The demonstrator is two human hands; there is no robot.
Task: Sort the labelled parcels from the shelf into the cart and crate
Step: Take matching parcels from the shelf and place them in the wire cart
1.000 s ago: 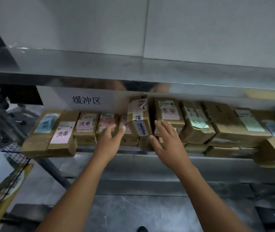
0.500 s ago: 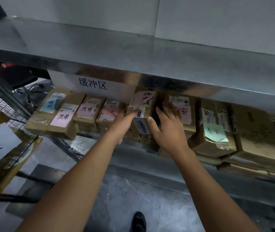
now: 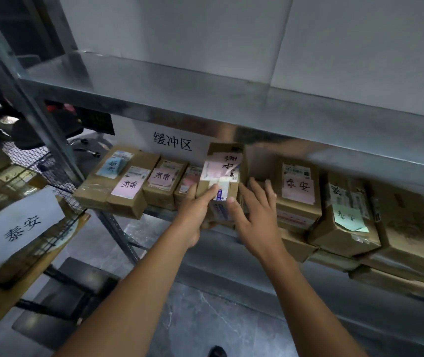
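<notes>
A row of brown cardboard parcels with handwritten paper labels lies on the lower metal shelf (image 3: pixel 231 256). One upright parcel with a pink label (image 3: pixel 222 166) stands out from the row in the middle. My left hand (image 3: pixel 196 210) grips it from the left and below, thumb across its front. My right hand (image 3: pixel 256 215) rests against its right side, thumb on the front and fingers spread toward the neighbouring parcel with a pink label (image 3: pixel 298 191). At the far left stands a wire cart (image 3: pixel 48 166) bearing a white sign (image 3: pixel 15 225).
An upper metal shelf (image 3: pixel 231 104) overhangs the parcels, with a white sign (image 3: pixel 172 144) hanging under it. A slanted steel upright (image 3: pixel 40 112) stands between shelf and cart. More parcels (image 3: pixel 345 217) fill the shelf to the right. Grey floor lies below, with a shoe (image 3: pixel 217 351).
Both hands have closed in on the upright parcel: the left now grips it and the right lies against its side. The parcel sits slightly forward of the row. My head has moved closer and turned left.
</notes>
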